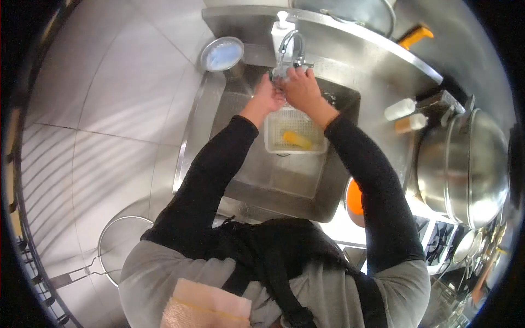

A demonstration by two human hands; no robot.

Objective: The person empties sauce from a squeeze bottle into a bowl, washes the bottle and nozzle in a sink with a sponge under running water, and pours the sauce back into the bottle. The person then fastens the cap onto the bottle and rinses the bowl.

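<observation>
My left hand (267, 97) and my right hand (302, 90) are close together under the curved metal tap (293, 42), at the back of the steel sink (262, 174). Both have bent fingers around something pale and wet that I cannot make out, partly hidden by fingers and splashing water. Just below my wrists sits a white mesh basket (269, 147) in the sink. A yellow elongated thing (297, 139) lies inside it, slightly blurred.
Behind the tap stands a white pump bottle (277, 38). A metal container with something bluish-white (223, 56) is at the back left. On the right are two squeeze bottles (401, 109), large metal bowls (481, 167) and an orange item (355, 199). A strainer (112, 240) hangs lower left.
</observation>
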